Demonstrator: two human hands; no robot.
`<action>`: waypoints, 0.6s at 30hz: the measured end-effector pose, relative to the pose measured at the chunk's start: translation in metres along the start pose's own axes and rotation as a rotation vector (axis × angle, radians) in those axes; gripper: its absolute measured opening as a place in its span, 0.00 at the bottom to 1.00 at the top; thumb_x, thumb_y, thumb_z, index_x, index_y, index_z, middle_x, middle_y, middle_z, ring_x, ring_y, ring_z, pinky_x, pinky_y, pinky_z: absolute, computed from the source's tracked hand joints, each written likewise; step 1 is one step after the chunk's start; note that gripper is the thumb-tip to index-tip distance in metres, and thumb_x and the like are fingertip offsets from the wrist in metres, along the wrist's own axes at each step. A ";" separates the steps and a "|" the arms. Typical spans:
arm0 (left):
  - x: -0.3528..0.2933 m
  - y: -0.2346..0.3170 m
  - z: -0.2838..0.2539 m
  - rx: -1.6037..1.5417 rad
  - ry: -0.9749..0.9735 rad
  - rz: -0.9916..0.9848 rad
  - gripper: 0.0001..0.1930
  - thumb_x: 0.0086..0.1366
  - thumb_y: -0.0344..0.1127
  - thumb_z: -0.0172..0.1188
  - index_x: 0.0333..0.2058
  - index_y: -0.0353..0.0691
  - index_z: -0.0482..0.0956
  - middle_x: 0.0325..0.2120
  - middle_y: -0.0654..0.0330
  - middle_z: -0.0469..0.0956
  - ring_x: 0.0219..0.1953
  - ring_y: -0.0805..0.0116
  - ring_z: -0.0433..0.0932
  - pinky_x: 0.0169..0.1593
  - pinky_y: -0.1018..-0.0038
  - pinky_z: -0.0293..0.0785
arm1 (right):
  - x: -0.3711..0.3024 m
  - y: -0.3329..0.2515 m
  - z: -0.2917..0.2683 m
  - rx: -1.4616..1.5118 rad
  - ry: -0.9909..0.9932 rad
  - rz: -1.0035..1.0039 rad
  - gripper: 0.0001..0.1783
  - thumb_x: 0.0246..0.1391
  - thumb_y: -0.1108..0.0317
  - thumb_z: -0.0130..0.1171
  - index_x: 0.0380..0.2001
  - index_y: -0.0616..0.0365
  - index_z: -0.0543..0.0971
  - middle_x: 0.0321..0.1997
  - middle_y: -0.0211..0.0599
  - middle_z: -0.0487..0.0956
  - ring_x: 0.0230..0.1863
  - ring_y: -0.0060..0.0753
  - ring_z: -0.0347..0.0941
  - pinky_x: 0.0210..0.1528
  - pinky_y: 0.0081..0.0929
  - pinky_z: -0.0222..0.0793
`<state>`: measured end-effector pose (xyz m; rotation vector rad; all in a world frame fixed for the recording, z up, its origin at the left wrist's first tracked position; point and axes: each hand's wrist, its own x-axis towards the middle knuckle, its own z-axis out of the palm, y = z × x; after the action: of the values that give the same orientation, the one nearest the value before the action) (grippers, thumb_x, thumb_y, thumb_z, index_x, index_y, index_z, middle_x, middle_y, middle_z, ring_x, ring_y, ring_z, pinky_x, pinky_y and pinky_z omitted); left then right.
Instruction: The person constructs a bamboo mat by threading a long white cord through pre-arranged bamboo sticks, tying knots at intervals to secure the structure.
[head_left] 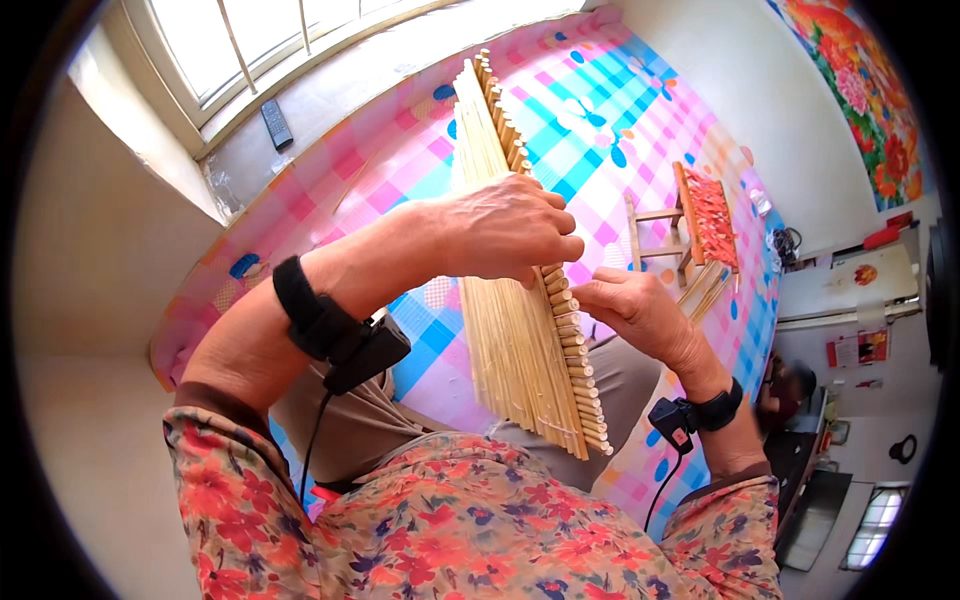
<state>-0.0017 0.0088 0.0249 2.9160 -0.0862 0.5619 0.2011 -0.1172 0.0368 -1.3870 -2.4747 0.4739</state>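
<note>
A panel of pale, straw-coloured stalks [515, 345] laid side by side stands slantwise in front of me, its lower end by my lap. Along its right edge runs a row of thicker stalks with round cut ends [578, 365]. My left hand [512, 228] reaches across the panel, fingers curled over its right edge at mid-length. Just right of that edge, my right hand [635, 308] is closed in a pinch, its fingertips close against the stalk ends. Whatever those fingertips hold is hidden. Each wrist bears a black strap with a small device.
I sit on a checked pink and blue sheet [430, 345]. Right of the panel lies a tipped wooden stool [660, 215] with a red woven seat, beside loose stalks [706, 290]. A remote control [276, 124] rests on the windowsill. Another person [785, 390] is at the far right.
</note>
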 end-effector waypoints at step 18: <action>-0.011 0.004 0.011 -0.114 0.144 0.076 0.14 0.47 0.36 0.65 0.31 0.41 0.73 0.30 0.64 0.71 0.41 0.67 0.72 0.47 0.69 0.69 | -0.010 0.017 0.008 0.078 -0.031 -0.046 0.12 0.44 0.77 0.62 0.35 0.55 0.80 0.18 0.34 0.67 0.20 0.34 0.67 0.21 0.30 0.61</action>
<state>-0.0088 0.0035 0.0115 2.7624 -0.2041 0.7512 0.2168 -0.1187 0.0222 -1.3001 -2.4790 0.5795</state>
